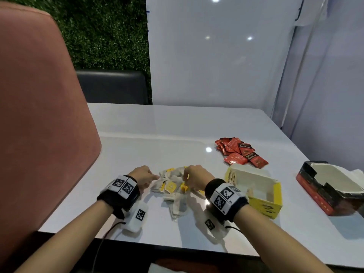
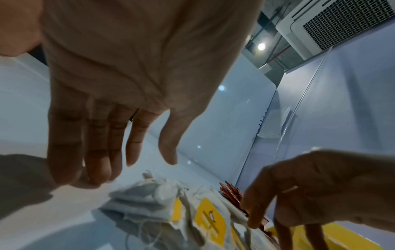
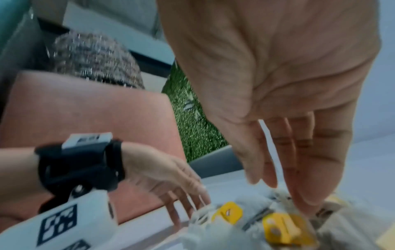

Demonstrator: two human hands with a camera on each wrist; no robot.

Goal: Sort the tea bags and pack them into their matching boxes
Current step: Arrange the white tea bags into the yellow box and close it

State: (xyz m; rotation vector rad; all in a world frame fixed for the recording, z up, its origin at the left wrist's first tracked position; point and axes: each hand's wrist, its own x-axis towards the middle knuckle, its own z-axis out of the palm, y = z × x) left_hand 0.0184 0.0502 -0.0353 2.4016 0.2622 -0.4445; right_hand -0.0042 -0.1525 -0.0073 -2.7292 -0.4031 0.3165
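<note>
A heap of white tea bags (image 1: 174, 189) with yellow tags lies on the white table (image 1: 157, 134) in front of me. My left hand (image 1: 154, 177) hovers at the heap's left edge, its fingers (image 2: 96, 160) straight and holding nothing. My right hand (image 1: 186, 179) reaches down onto the heap's right side, and its straight fingertips (image 3: 307, 194) touch the tea bags (image 3: 245, 225). To the right of that hand stands the open yellow box (image 1: 262, 201). Red sachets (image 1: 239, 152) lie in a pile behind it. An open red and black box (image 1: 323, 196) stands at the far right.
A pink chair back (image 1: 39, 125) rises close on the left, beside the table edge. A white wall panel (image 1: 216, 56) stands behind the table. Bare tabletop lies between the heap and the far edge.
</note>
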